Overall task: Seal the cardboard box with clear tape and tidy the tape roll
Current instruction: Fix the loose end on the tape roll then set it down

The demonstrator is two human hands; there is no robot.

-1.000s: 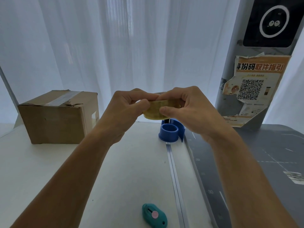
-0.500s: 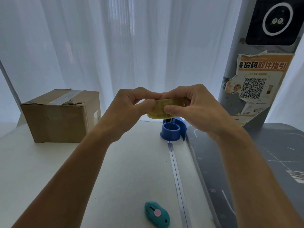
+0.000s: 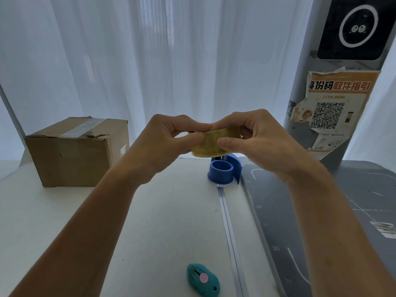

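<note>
Head view: tape roll [image 3: 211, 144] between both hands' fingers [image 3: 227, 143].

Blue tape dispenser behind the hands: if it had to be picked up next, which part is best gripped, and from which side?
Probably from above, with fingers across the round hub. The blue tape dispenser stands on the white table with its open ring facing up and a curved guard on its right, so the ring's wall offers a pinch. Both the left hand and right hand hold the tape roll now.

Teal cutter [image 3: 203, 280] near table edge — QR poster [image 3: 334, 108] on pillar.
</note>
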